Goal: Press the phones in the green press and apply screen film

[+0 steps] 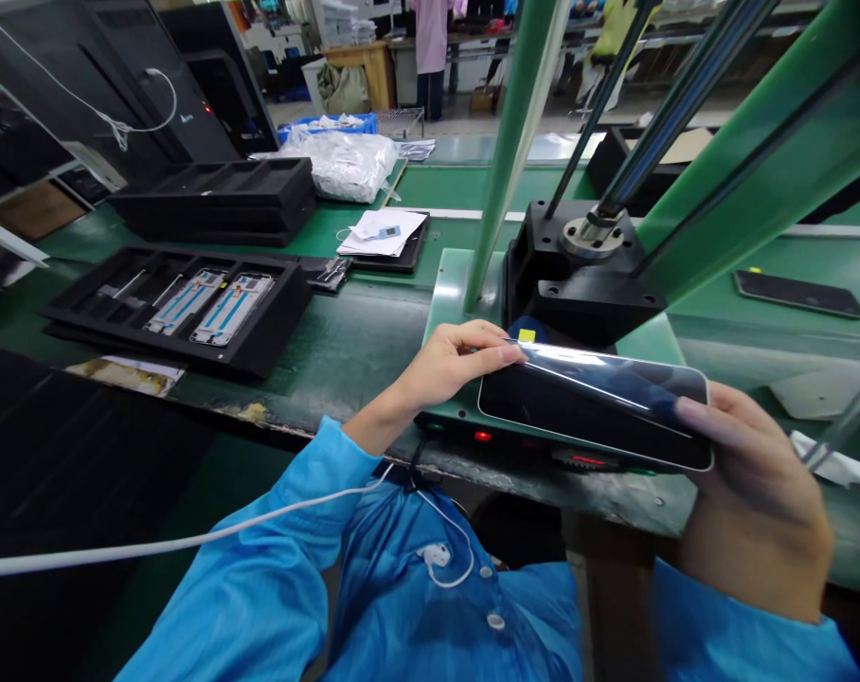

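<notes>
In the head view, the one view there is, both bare hands hold a flat phone-like device (pixel 579 403) with a glossy black face and a pale rim, raised in front of a machine on the green tabletop (pixel 351 332). The left hand (pixel 448 365) has its fingers (pixel 487 360) pinched on the device's upper left corner, close to a small yellow tab (pixel 527 335); the right hand (pixel 763 474) has its fingers grasping the opposite end, the thumb over the glossy face. The device is tilted, with bright streaks of light across it, and whether it touches the machine's base (pixel 455 279) cannot be told. Just behind it stands a black block (pixel 579 296) with a shiny metal rod (pixel 675 104) rising from its top, and a red light (pixel 482 437) glows on the front below. To the left lies a black tray (pixel 277 308) with two metal frames (pixel 206 305) bearing blue strips in its compartments; behind that sits a stack of black trays (pixel 217 204), beside a clear plastic bag (pixel 349 163). White papers (pixel 380 232) rest on a flat black holder (pixel 410 258) farther back. Well to the right, a dark phone (pixel 799 294) lies on the tabletop. A white cable (pixel 188 542) crosses before the blue left sleeve (pixel 274 540).
</notes>
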Motion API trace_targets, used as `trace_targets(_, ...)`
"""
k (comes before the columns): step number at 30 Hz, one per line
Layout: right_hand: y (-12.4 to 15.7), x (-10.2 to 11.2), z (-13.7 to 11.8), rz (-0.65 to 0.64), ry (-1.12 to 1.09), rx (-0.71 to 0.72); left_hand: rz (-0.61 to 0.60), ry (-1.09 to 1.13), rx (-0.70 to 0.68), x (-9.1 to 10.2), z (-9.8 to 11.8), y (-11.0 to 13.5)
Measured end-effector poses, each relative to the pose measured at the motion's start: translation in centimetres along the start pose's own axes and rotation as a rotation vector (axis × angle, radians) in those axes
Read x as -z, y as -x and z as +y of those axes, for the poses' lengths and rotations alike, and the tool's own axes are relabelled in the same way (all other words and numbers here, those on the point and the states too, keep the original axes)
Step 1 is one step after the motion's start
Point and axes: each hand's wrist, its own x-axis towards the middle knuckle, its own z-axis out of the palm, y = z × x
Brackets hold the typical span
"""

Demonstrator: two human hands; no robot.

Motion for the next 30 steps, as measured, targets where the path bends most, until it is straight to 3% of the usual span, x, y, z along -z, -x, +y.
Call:
trace_targets(21, 0.1, 0.1, 0.1, -0.001, 0.019, 0.033, 0.006, -0.088, 0.092, -0.1, 0.5, 0.2)
trace_targets(30, 0.4, 0.3, 0.2, 0.047, -0.035, 0.034, 0.045, -0.204, -0.168, -1.0, 0.5, 1.1)
